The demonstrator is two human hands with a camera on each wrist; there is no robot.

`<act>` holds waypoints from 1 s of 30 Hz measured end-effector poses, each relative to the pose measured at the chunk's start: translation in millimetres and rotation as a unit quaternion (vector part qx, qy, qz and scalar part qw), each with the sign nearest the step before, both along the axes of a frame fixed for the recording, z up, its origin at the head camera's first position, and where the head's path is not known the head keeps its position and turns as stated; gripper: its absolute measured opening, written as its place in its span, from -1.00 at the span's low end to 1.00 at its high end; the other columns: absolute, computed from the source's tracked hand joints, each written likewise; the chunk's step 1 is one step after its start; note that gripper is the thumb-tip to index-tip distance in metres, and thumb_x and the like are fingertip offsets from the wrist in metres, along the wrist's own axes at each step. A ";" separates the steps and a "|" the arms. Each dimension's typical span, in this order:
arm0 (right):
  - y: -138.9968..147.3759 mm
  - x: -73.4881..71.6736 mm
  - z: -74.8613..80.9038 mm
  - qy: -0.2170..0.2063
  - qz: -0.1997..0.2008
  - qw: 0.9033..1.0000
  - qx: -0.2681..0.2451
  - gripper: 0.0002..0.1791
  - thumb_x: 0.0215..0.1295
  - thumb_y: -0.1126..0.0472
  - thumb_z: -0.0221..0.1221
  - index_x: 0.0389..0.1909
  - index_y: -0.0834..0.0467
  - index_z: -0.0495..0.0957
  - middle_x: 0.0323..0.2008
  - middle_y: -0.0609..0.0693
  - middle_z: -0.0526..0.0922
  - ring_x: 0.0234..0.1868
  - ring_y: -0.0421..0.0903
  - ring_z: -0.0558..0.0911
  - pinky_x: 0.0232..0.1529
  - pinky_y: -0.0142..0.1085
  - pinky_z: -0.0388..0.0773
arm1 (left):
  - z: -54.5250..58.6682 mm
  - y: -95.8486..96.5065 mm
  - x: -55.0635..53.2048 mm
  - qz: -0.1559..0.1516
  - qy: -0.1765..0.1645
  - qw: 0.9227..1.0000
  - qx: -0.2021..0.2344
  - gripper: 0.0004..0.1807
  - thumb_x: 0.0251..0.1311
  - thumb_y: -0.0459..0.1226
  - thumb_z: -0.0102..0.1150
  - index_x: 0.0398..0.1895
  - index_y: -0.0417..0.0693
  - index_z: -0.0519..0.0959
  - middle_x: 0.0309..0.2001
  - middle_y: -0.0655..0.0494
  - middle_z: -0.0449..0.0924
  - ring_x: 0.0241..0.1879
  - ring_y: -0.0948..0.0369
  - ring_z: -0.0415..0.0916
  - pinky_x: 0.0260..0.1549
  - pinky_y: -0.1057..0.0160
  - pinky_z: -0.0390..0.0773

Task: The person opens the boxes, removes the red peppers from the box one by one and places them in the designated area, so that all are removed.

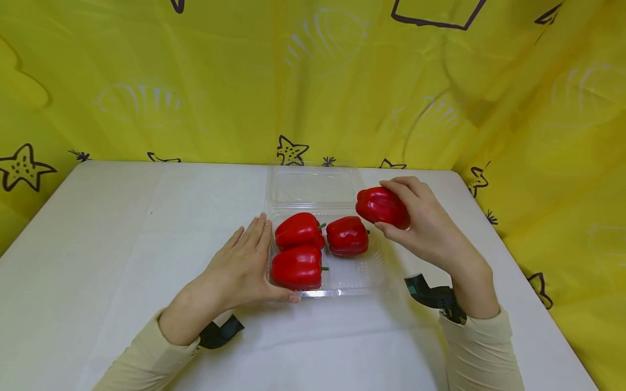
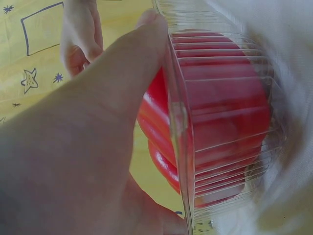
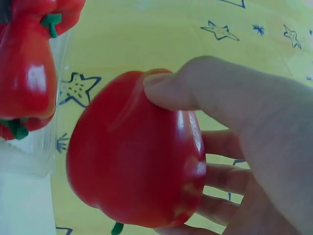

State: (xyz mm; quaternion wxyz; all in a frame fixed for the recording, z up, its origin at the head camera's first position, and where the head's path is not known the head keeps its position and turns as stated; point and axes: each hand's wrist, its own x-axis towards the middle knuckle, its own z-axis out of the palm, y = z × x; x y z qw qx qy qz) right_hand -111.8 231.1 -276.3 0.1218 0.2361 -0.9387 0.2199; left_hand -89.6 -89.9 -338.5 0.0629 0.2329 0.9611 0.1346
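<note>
In the head view, my right hand (image 1: 430,228) grips a red bell pepper (image 1: 382,207) between thumb and fingers, above the right side of a clear plastic clamshell container (image 1: 357,279). The right wrist view shows this bell pepper (image 3: 132,152) close up, its green stem pointing down. Two red bell peppers lie along the container's left side, a rear one (image 1: 295,230) and a front one (image 1: 296,267); a third (image 1: 347,235) sits right of the rear one. With fingers straight, my left hand (image 1: 239,266) rests along the container's left edge, its thumb at the front rim.
The container's lid (image 1: 313,185) lies folded back behind the base. Beneath is a table with a white cover (image 1: 122,260). A yellow patterned curtain (image 1: 220,81) hangs behind the table and along its right side. Each wrist wears a black strap (image 1: 435,297).
</note>
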 end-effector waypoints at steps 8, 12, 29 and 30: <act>6.6 -8.7 -2.0 0.009 -0.020 1.000 0.000 -0.26 0.06 0.34 0.42 0.29 0.35 0.37 0.24 0.27 0.39 0.20 0.21 0.40 -0.07 0.17 0.67 | -0.4 -1.4 0.2 0.000 0.000 1.000 0.004 0.49 -0.26 0.51 0.27 0.52 -0.37 0.00 0.56 -0.27 -0.07 0.56 -0.15 -0.08 0.49 -0.18 0.06; 12.6 -14.7 -3.1 0.008 -0.045 0.999 0.009 -0.25 0.06 0.33 0.43 0.29 0.35 0.37 0.24 0.27 0.39 0.21 0.21 0.39 -0.03 0.17 0.65 | -0.1 -1.1 0.2 -0.001 -0.001 1.000 0.003 0.49 -0.27 0.52 0.26 0.53 -0.37 -0.01 0.57 -0.27 -0.08 0.57 -0.15 -0.09 0.49 -0.18 0.05; 32.1 -33.4 -23.4 -0.004 -0.081 0.997 0.010 -0.28 0.09 0.38 0.39 0.29 0.39 0.35 0.26 0.33 0.36 0.25 0.29 0.32 0.05 0.27 0.56 | -1.5 -0.5 -0.6 0.000 -0.003 1.000 0.003 0.50 -0.27 0.52 0.26 0.53 -0.37 -0.02 0.57 -0.25 -0.09 0.57 -0.14 -0.10 0.50 -0.17 0.05; 32.5 -34.2 -24.3 -0.006 -0.081 0.997 0.010 -0.28 0.09 0.38 0.38 0.29 0.39 0.35 0.27 0.34 0.36 0.25 0.29 0.32 0.05 0.28 0.56 | -1.5 -0.7 -0.6 0.000 -0.002 1.000 0.003 0.50 -0.27 0.52 0.26 0.53 -0.37 -0.02 0.57 -0.26 -0.09 0.57 -0.15 -0.09 0.49 -0.17 0.05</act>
